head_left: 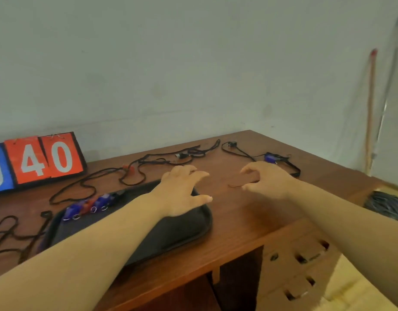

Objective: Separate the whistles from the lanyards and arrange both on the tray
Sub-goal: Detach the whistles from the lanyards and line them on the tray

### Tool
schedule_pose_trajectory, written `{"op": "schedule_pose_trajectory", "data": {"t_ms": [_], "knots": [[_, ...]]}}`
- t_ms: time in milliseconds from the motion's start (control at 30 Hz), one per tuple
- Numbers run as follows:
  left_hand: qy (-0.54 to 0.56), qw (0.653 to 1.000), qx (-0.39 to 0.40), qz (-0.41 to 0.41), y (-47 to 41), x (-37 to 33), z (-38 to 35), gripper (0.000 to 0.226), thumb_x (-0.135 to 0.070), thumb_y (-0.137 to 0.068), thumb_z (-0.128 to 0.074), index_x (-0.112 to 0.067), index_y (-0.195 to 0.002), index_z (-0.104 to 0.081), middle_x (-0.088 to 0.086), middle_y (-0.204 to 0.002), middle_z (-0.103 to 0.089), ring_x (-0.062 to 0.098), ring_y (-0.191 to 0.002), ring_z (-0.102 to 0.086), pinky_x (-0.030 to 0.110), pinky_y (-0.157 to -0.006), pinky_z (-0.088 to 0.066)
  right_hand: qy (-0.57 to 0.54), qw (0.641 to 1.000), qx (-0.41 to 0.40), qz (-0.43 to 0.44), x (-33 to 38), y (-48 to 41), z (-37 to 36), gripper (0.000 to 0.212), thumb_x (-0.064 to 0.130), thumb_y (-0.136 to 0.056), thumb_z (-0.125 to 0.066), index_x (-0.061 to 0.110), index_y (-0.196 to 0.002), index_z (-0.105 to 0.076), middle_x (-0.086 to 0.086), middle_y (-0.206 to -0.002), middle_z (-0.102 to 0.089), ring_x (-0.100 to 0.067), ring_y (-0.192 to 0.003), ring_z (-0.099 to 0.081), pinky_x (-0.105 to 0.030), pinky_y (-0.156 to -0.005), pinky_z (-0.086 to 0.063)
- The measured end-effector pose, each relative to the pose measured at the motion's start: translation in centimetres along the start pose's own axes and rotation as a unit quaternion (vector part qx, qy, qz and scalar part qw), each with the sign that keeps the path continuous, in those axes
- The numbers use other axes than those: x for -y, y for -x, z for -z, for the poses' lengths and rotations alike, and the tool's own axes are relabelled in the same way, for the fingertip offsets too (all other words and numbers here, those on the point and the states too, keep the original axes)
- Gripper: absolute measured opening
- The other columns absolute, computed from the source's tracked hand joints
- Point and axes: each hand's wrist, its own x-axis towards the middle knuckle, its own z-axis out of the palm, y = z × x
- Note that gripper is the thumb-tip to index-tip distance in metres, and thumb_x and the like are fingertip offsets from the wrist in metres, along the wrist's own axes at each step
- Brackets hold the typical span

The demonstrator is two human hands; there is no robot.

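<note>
Partway done: whistles (88,206) line the far-left edge of the tray (182,227). Lanyards (162,159) sprawl along the back edge of the desk (238,212), 1 blue whistle (271,157) seemingly attached. Left hand (182,191) and right hand (267,180) reach empty, fingers apart.

A plain pale grey-green wall (171,63) fills the view from 9 to 2 o'clock, evenly and softly lit. At 3 o'clock a wooden stick (371,113) with a red tip leans in the corner. The brown wooden counter (249,221) spans the lower half, with its drawers (301,261) at 5 o'clock. Light wooden floor (359,295) shows beyond them. A flip scoreboard (43,160) stands at 9 o'clock.
</note>
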Motion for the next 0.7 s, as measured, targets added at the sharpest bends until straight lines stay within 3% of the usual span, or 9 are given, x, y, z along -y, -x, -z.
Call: {"op": "schedule_pose_trajectory", "data": {"t_ms": [200, 300, 433, 533, 700], "knots": [[0.033, 0.993, 0.000, -0.111, -7.4, -10.4, -1.7, 0.072, -0.067, -0.094, -0.052, -0.041, -0.156, -0.027, 0.000, -0.153, -0.038, 0.025, -0.140, -0.036, 0.049, -0.112, -0.039, 0.029, 0.996, -0.057, -0.065, -8.5, -0.6, 3.7, 0.044, 0.035, -0.090, -0.075, 0.030, -0.132, -0.063, 0.006, -0.139, -0.061, -0.014, -0.119, -0.057, -0.026, -0.098, -0.039], [0.040, 0.990, 0.006, -0.132, -10.5, -13.1, -2.7, 0.067, -0.057, -0.098, -0.054, -0.036, -0.157, -0.031, 0.004, -0.149, -0.042, 0.024, -0.136, -0.041, 0.045, -0.111, -0.042, 0.004, 0.993, -0.082, -0.085, -11.7, -3.1, 3.8, 0.039, 0.031, -0.091, -0.074, 0.027, -0.129, -0.067, 0.004, -0.132, -0.067, -0.013, -0.111, -0.059, -0.029, -0.098, -0.045], [0.059, 0.992, 0.010, -0.113, -14.0, -14.3, -5.4, 0.053, -0.049, -0.101, -0.052, -0.036, -0.151, -0.042, -0.001, -0.127, -0.052, 0.021, -0.122, -0.052, 0.041, -0.103, -0.047, 0.015, 0.991, -0.107, -0.084, -13.6, -8.1, 3.5, 0.037, 0.028, -0.094, -0.068, 0.022, -0.130, -0.067, 0.000, -0.131, -0.068, -0.020, -0.115, -0.062, -0.035, -0.100, -0.048], [0.102, 0.990, -0.042, -0.085, -14.8, -14.3, -7.3, 0.035, -0.043, -0.103, -0.050, -0.036, -0.137, -0.054, -0.006, -0.110, -0.054, 0.017, -0.103, -0.055, 0.038, -0.092, -0.049, 0.041, 0.990, -0.104, -0.085, -14.7, -11.6, 2.3, 0.038, 0.029, -0.097, -0.063, 0.019, -0.134, -0.065, -0.004, -0.134, -0.067, -0.024, -0.119, -0.061, -0.038, -0.101, -0.049], [0.114, 0.990, -0.048, -0.064, -15.4, -14.1, -8.1, 0.033, -0.046, -0.103, -0.051, -0.037, -0.134, -0.053, -0.010, -0.112, -0.056, 0.010, -0.097, -0.055, 0.031, -0.085, -0.048, 0.027, 0.986, -0.123, -0.113, -16.6, -13.5, -0.5, 0.034, 0.033, -0.099, -0.060, 0.025, -0.132, -0.064, 0.000, -0.128, -0.068, -0.021, -0.111, -0.063, -0.038, -0.095, -0.054]]}}
